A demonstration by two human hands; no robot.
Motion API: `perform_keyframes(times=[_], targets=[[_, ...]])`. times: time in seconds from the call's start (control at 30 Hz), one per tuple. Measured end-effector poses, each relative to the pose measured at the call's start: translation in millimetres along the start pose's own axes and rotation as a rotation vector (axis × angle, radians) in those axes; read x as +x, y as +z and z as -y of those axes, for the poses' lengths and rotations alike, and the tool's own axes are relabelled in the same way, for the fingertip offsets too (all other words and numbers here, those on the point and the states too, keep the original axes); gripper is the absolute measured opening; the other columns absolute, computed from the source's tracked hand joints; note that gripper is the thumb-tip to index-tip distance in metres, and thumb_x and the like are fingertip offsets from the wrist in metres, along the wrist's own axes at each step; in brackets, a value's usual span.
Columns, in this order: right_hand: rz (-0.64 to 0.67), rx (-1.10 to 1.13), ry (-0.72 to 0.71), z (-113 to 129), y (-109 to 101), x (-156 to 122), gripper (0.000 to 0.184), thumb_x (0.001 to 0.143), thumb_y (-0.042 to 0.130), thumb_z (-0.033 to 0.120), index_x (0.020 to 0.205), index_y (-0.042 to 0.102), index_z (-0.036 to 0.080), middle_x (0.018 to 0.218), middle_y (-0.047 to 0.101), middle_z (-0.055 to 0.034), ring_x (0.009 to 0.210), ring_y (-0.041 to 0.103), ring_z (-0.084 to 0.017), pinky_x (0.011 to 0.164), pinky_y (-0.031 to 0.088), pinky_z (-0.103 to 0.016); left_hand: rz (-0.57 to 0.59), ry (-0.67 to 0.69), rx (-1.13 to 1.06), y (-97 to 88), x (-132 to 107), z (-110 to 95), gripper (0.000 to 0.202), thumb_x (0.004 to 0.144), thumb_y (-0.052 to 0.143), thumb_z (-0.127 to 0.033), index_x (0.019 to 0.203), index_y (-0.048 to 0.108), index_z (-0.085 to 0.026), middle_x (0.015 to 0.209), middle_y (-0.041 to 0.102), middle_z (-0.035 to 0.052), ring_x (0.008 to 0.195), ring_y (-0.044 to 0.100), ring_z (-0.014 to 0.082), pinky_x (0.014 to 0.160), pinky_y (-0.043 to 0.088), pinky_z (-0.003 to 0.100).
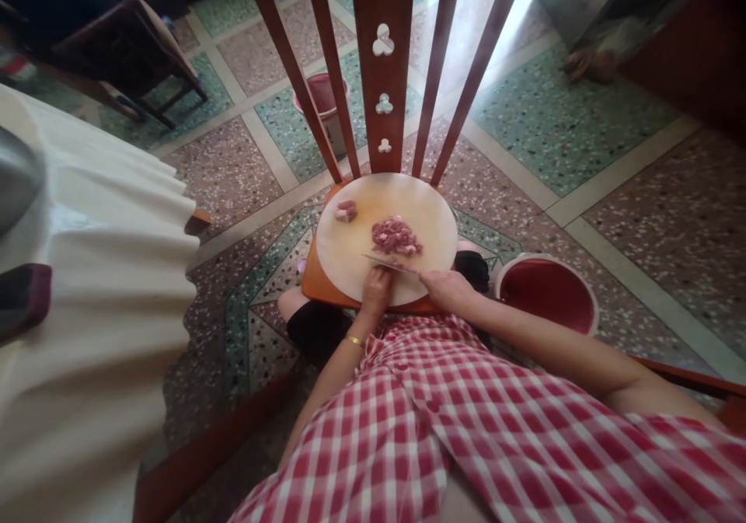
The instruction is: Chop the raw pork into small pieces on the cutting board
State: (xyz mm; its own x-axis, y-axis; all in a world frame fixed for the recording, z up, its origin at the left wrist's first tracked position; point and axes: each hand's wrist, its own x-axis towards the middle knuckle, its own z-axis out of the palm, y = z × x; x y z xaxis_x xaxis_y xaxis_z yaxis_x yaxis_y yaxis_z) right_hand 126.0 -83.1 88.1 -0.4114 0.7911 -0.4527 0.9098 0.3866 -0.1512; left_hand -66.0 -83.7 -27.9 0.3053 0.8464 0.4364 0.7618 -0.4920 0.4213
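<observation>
Knife point(389, 263) — handle hidden by right hand point(450, 290), chair back point(378, 72) — cut off

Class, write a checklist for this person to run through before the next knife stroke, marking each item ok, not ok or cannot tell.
1. Knife gripped in the right hand: ok.
2. Left hand well clear of the blade: not ok; its fingers are close beside it.
3. White board on the chair seat: ok.
4. Board steady: cannot tell.
5. Chopped meat on the board: ok.
6. Larger meat piece apart from the pile: ok.
</observation>
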Motion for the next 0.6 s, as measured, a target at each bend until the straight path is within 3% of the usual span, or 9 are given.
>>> perform_keyframes(times=[0.17,0.33,0.47,0.6], targets=[[-0.006,0.057,-0.049,15,-6,19,0.039,0.090,0.035,0.019,0.128,0.042,0.018,0.099,0.066,-0.0113,0.088,0.063,-0.021,0.075,0.046,-0.029,0.020,-0.057,-0.003,0.3,-2,3,0.026,0.086,0.041,-0.009,0.101,0.061,-0.014,0.093,0.061,0.0108,0.092,0.056,0.0199,0.082,0.051,0.035],[-0.029,0.082,-0.086,28,-9,45,0.034,0.090,0.029,0.014,0.117,0.049,0.012,0.100,0.065,-0.0154,0.092,0.061,-0.022,0.078,0.044,-0.029,0.054,-0.087,0.032,-2.7,-1,-2,0.022,0.088,0.043,-0.015,0.097,0.063,-0.015,0.091,0.061,0.0104,0.088,0.057,0.0195,0.079,0.051,0.034],[0.034,0.094,-0.037,8,-6,34,0.032,0.091,0.031,0.019,0.117,0.049,0.014,0.095,0.066,-0.0134,0.086,0.063,-0.022,0.072,0.045,-0.029,0.028,-0.099,-0.028,-5.3,1,-5,0.023,0.088,0.043,-0.014,0.101,0.062,-0.015,0.095,0.062,0.0104,0.093,0.057,0.0191,0.082,0.050,0.034],[0.087,0.079,0.043,-13,-8,14,0.030,0.093,0.030,0.026,0.104,0.056,0.017,0.092,0.067,-0.0117,0.083,0.064,-0.022,0.068,0.045,-0.029,0.012,-0.122,-0.093,-6.8,3,-6,0.021,0.089,0.045,-0.017,0.102,0.062,-0.017,0.100,0.063,0.0089,0.096,0.057,0.0186,0.086,0.050,0.035]])
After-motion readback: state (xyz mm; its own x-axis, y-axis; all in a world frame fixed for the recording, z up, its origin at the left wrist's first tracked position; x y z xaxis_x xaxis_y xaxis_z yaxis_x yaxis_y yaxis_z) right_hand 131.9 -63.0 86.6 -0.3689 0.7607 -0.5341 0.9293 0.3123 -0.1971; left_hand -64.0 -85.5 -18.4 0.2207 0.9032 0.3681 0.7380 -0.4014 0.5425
